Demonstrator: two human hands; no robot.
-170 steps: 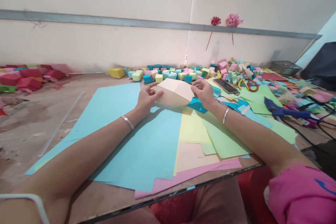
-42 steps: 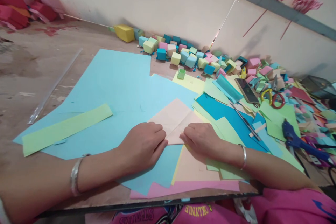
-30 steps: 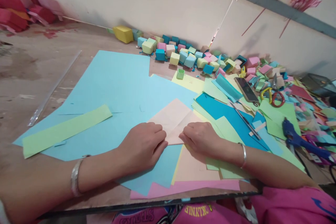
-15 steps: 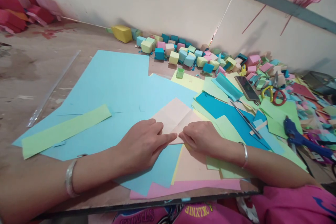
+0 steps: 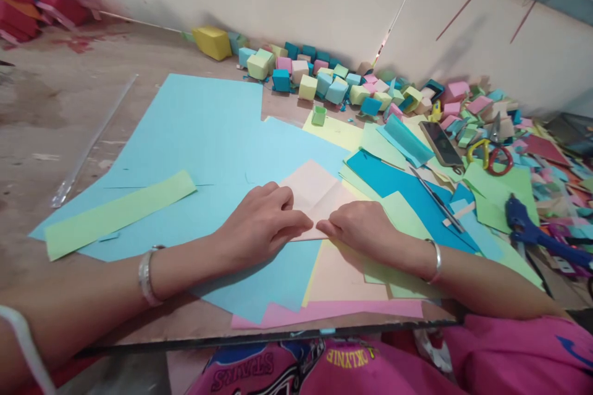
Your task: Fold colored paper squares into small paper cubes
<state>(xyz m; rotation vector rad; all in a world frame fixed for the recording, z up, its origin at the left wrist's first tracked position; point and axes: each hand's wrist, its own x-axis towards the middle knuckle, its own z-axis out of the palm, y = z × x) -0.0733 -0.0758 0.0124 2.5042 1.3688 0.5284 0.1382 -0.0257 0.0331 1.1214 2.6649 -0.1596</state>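
A pale pink sheet of paper (image 5: pixel 311 184) with crease lines lies under both hands, its near edge folded straight. My left hand (image 5: pixel 266 220) is closed, thumb and forefinger pinching that near edge. Close beside it, my right hand (image 5: pixel 359 226) is curled with its thumb on the same edge, gripping the paper. Beneath are a large light blue sheet (image 5: pixel 204 136), a peach sheet (image 5: pixel 343 274) and a pink sheet (image 5: pixel 352 308). A light green strip (image 5: pixel 120 213) rests on the blue sheet to the left.
Small paper boxes (image 5: pixel 308 86) line the wall. A clear ruler (image 5: pixel 95 142) lies at left. At right are a pen (image 5: pixel 438 200), a phone (image 5: pixel 441 143), scissors (image 5: pixel 492 154), a blue glue gun (image 5: pixel 532 228) and dark blue paper (image 5: pixel 389 182). The table's front edge (image 5: pixel 259 342) is near.
My left forefinger, stretched along the paper's near edge before, is now bent into a pinch with the thumb. My right thumb now shows on the edge. The view has shifted slightly.
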